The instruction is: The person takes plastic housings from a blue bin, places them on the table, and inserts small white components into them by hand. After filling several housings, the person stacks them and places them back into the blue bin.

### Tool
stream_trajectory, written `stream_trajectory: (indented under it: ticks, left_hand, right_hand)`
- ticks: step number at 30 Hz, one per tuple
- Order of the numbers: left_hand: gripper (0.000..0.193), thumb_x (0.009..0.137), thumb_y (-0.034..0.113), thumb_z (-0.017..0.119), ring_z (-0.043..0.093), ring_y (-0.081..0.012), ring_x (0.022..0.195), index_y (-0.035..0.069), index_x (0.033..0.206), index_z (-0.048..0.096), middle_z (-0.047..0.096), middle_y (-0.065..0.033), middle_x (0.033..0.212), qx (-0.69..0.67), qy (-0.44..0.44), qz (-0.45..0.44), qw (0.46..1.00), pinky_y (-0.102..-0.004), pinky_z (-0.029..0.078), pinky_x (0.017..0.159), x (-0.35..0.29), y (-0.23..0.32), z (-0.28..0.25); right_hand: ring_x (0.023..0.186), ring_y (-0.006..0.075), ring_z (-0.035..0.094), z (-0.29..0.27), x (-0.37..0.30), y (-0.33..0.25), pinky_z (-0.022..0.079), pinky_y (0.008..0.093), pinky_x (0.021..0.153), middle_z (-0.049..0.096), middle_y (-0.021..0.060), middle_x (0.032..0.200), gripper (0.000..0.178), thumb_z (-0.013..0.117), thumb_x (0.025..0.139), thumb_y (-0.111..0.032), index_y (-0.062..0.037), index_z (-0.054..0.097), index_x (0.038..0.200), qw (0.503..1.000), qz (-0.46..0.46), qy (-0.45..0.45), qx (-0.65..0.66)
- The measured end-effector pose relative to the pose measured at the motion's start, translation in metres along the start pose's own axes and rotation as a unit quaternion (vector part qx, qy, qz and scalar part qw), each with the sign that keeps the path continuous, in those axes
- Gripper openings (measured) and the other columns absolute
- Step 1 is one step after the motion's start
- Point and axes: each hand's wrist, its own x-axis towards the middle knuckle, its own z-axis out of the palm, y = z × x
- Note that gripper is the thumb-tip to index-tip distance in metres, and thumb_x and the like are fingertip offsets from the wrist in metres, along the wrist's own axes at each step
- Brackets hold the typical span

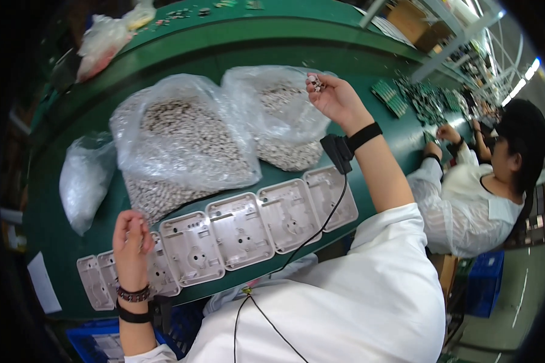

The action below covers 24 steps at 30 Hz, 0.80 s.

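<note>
My right hand (339,104) is raised over the farther right bag, its fingers curled around several small white plastic parts (315,83) with dark spots. My left hand (131,239) is closed above the left part of the row of casings, with fingertips pinched together; what they hold is too small to make out. Beneath it and to the right runs a row of pale plastic casings (193,245), open side up, with posts and holes inside. Beyond them lie a large clear bag (191,136) and a second clear bag (284,106), both full of small whitish parts.
A smaller white plastic bag (86,181) and a sheet of paper (44,281) lie at the left of the green table (345,175). Green circuit boards (421,100) are piled at the far right, where a co-worker (472,187) handles them. Blue crates (485,283) stand below.
</note>
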Motion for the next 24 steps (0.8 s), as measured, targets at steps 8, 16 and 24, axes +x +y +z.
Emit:
stream_trajectory:
  ticks: [8,16,24]
  left_hand:
    - [0.014,0.093,0.022,0.048,0.034,-0.0053,0.051,0.008,0.095,0.046,0.043,0.0009,0.074,0.038,0.021,-0.023,0.999,-0.0181,0.027,0.048,0.004,-0.010,-0.002]
    - [0.018,0.092,0.022,0.049,0.034,-0.0051,0.048,0.006,0.088,0.042,0.045,-0.0007,0.071,0.114,-0.189,-0.063,0.973,-0.0172,0.028,0.045,-0.015,0.024,0.082]
    - [0.016,0.083,0.010,0.054,0.048,-0.0225,0.063,-0.001,0.089,0.045,0.050,-0.0109,0.074,0.439,-0.336,0.148,0.820,-0.0300,0.038,0.059,-0.014,0.034,0.140]
  right_hand:
    - [0.073,0.0147,0.051,-0.039,-0.116,0.010,0.044,0.0249,0.062,0.053,0.0074,0.086,0.028,0.050,0.091,-0.022,0.0027,0.050,0.104,0.996,-0.001,0.058,0.062]
    - [0.061,0.0086,0.043,-0.022,-0.145,0.042,0.038,0.0198,0.055,0.051,0.0024,0.078,0.023,0.047,0.093,-0.025,-0.0033,0.049,0.100,0.996,-0.018,0.063,-0.060]
    - [0.056,0.0133,0.049,0.071,-0.175,0.104,0.039,0.0264,0.051,0.052,0.0039,0.065,0.024,0.045,0.094,-0.029,-0.0067,0.036,0.098,0.937,0.051,-0.177,-0.297]
